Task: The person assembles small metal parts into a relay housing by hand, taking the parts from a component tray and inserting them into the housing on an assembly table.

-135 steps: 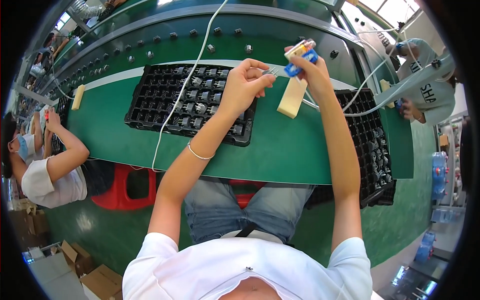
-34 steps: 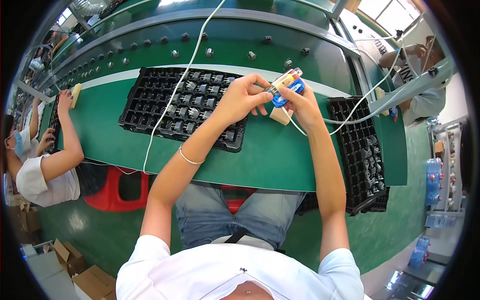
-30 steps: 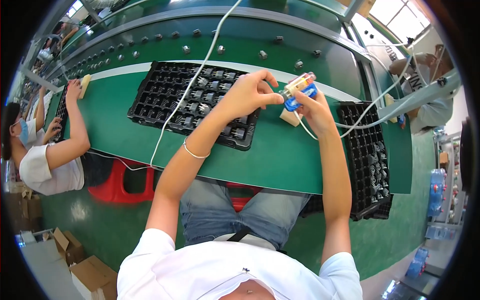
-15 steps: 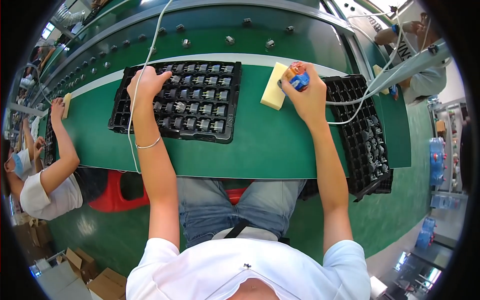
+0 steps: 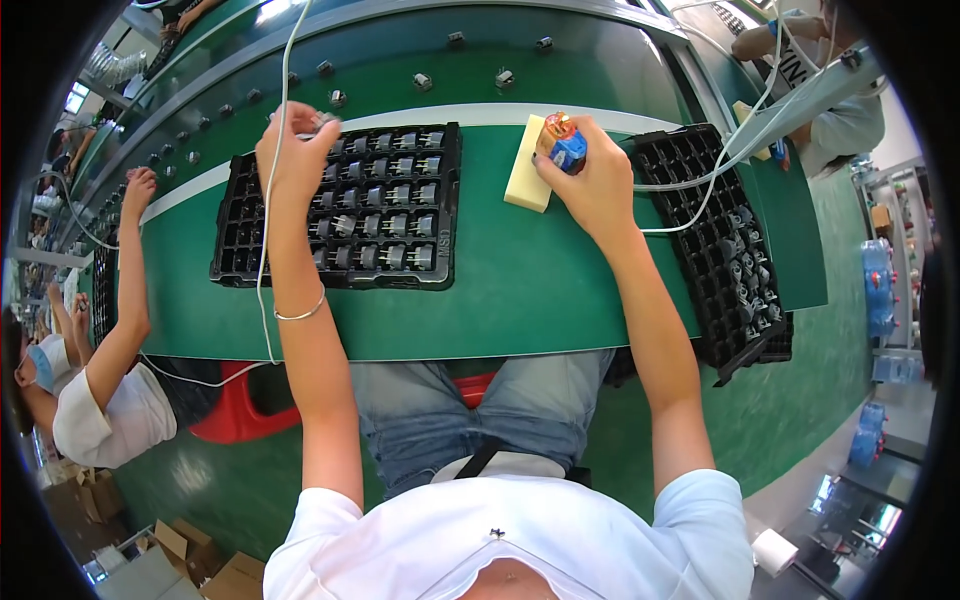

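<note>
My left hand [image 5: 290, 150] is over the far left corner of a black compartment tray [image 5: 447, 240], thumb and fingers closed on a small grey metal part [image 5: 320, 122]. Rows of round grey parts with metal prongs [image 5: 397, 195] fill much of that tray. A thin white cable [image 5: 268, 210] hangs in front of my left hand and wrist. On the right, my right hand [image 5: 597, 180] is wrapped round a small blue-and-orange object [image 5: 567, 145], whose exact kind I cannot make out. It is held against or just above a pale yellow foam block [image 5: 522, 180].
A second black tray [image 5: 690, 190], partly filled with grey parts, lies at the right table edge under white cables. Small parts [image 5: 504, 77] are spaced along the green strip [image 5: 470, 55] beyond the table. Co-workers sit left [image 5: 110, 400] and far right [image 5: 840, 110].
My left hand has lifted from the tray toward its far edge, and a small part now shows in its fingers. My right hand keeps the blue-and-orange object by the foam block. The view has shifted slightly.
</note>
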A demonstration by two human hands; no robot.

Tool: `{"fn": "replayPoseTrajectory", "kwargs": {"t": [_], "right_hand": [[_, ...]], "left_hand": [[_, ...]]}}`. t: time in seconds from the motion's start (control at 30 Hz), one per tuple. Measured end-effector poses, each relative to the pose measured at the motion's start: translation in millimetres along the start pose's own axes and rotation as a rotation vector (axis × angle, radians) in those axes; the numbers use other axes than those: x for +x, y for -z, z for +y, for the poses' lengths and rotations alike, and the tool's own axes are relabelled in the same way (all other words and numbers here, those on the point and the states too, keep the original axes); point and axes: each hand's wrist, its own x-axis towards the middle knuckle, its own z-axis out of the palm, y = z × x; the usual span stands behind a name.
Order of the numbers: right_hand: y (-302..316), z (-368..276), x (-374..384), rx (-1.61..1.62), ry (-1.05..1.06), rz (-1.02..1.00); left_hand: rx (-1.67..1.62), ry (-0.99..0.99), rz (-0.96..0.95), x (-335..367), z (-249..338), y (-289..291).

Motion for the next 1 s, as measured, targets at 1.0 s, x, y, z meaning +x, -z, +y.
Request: {"fn": "replayPoseTrajectory", "kwargs": {"t": [1.0], "right_hand": [[-54,55,113,-0.152,-0.092,0.032]], "left_hand": [[-1.246,0.278,-0.644,-55,58,-65]]}}
